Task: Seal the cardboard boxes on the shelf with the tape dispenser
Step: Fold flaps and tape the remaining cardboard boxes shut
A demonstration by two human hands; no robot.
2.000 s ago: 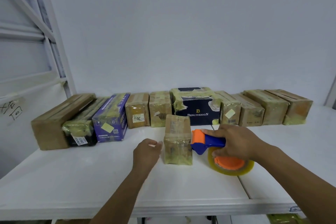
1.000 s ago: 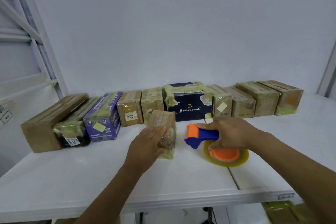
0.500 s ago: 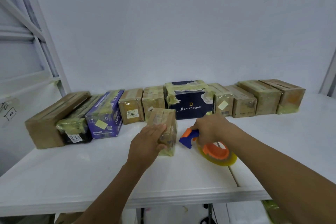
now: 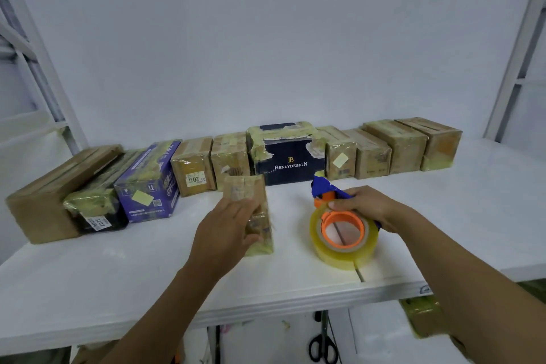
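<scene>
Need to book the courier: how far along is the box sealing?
Done: the back row of boxes already carries yellowish tape. In hand: the left hand holds the small box out front; the right hand grips the tape dispenser beside it, not touching. Left: likely another strip on that box.

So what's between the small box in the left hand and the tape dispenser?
Nothing: in the head view, only bare white shelf top separates the small box from the tape dispenser.

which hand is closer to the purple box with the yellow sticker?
Left. The left hand, gripping a small taped cardboard box, is just right of the purple box; the right hand, holding the blue-and-orange tape dispenser, is farther right.
</scene>
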